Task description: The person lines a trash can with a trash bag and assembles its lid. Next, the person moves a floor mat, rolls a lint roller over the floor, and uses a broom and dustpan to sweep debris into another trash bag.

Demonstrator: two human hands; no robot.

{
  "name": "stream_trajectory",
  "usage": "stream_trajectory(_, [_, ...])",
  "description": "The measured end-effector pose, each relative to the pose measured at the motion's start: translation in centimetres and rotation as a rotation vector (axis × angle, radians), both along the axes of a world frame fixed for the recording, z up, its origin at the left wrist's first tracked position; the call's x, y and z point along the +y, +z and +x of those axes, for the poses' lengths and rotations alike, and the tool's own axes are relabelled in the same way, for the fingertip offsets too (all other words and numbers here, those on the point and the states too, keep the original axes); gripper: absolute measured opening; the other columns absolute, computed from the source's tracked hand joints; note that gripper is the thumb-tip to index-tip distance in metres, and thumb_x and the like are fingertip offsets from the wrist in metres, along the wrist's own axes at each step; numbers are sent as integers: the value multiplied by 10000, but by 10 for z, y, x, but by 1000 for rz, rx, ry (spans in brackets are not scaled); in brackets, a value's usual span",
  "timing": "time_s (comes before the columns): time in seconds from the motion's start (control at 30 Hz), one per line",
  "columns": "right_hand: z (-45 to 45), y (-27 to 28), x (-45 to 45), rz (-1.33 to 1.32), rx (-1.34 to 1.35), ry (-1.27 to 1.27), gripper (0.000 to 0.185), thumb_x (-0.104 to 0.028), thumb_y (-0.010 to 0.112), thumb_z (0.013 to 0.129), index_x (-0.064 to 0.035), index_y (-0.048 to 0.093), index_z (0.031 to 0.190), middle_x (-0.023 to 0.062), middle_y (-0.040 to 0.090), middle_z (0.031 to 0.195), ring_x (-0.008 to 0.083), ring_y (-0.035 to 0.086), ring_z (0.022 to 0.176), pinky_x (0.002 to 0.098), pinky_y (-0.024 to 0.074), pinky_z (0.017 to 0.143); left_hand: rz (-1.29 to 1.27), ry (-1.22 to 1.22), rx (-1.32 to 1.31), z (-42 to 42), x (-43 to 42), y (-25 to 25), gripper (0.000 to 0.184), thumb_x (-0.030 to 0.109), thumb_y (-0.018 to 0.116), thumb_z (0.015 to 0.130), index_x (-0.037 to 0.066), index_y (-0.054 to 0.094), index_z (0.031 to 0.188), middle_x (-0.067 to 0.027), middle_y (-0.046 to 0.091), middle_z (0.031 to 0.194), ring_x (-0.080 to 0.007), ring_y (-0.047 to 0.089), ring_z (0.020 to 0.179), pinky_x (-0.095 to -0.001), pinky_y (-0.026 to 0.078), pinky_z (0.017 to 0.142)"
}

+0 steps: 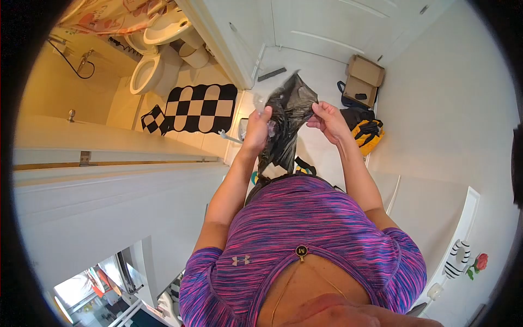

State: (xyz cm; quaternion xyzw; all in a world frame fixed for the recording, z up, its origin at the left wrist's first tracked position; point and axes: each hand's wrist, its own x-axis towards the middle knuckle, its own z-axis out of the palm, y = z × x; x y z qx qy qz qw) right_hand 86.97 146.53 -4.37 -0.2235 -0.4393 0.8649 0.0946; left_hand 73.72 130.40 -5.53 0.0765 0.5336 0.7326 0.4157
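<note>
A thin black plastic bag (290, 111), crumpled and partly see-through, is stretched between my two hands in front of my body. My left hand (256, 131) grips its left side, thumb pointing up. Some clear, shiny plastic (271, 128) shows by those fingers; I cannot tell if it is separate from the bag. With thumb and fingers, my right hand (329, 121) pinches the bag's right edge. The bag's lower end hangs toward my waist.
An open cardboard box (360, 82) and a yellow and black bag (369, 136) lie along the right wall. Left, through a doorway, are a checkered mat (201, 108) and toilet (146, 73). A dark strip (272, 74) lies on the floor near the white door (332, 27).
</note>
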Motion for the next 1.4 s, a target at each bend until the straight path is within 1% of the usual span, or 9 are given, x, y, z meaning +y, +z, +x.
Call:
stream_trajectory(0.3, [10,-20,34,-435,15,-231,304,-254,341,911,5,462,1015,121,568,983,229,567,877,349,456,820,411,-146,-556,-30,-36,20,369,257,388,873,-25,477,1094,-146,546,1055,-250,528,960,-382,415,861])
stream_trajectory(0.5, [42,22,8,862,-326,677,488,-290,660,710,20,515,1058,78,583,964,165,517,877,281,372,835,-825,-598,784,-23,-94,10,266,72,572,747,-15,538,997,-78,583,943,-149,536,853,-278,421,773])
stream_trajectory(0.6, [49,-24,17,630,-381,554,331,-211,545,796,14,538,1039,91,588,1006,159,533,882,273,385,827,-146,113,-107,-40,-125,-29,260,13,366,824,-22,502,1042,-130,573,997,-208,555,926,-338,465,789])
stream_trajectory(0.77, [35,-89,29,-279,-332,-154,248,-187,392,887,-7,508,1012,109,569,1011,210,577,793,347,481,738,44,-21,-560,-3,-124,5,317,-9,396,821,8,448,1134,-141,524,1078,-235,535,964,-334,438,848])
stream_trajectory(0.9, [34,-95,58,-285,-365,-288,327,-307,420,879,-10,497,992,112,574,985,229,578,824,368,490,738,57,-201,-195,13,-117,32,463,-157,506,663,112,533,1039,-95,455,1144,-241,441,1067,-309,370,881])
stream_trajectory(0.97, [44,-70,59,-245,-386,-297,386,-344,484,845,-8,484,1036,99,580,965,207,574,826,343,464,774,-122,-682,601,-4,-118,8,368,-173,483,602,48,585,878,-101,503,1014,-259,472,988,-307,385,836])
stream_trajectory(1.13, [100,7,29,778,-583,780,320,-240,651,734,-13,590,952,-3,600,819,100,490,732,227,398,720,-788,22,1176,-47,-103,-34,149,-3,494,694,-30,566,821,-181,496,956,-336,509,905,-382,428,763])
stream_trajectory(1.27, [150,-122,102,1143,-619,242,287,-168,429,801,25,565,964,126,596,894,204,559,795,302,421,736,-1197,-572,1379,-40,-77,-67,355,238,582,724,-25,522,954,-240,446,1068,-389,530,870,-405,442,764])
stream_trajectory(1.4, [84,62,121,1347,-736,-585,364,-153,373,812,29,426,1122,189,487,1122,269,498,974,340,397,812,-1008,-514,1636,-86,28,62,191,93,450,774,-15,501,923,-230,552,876,-358,547,832,-437,445,681])
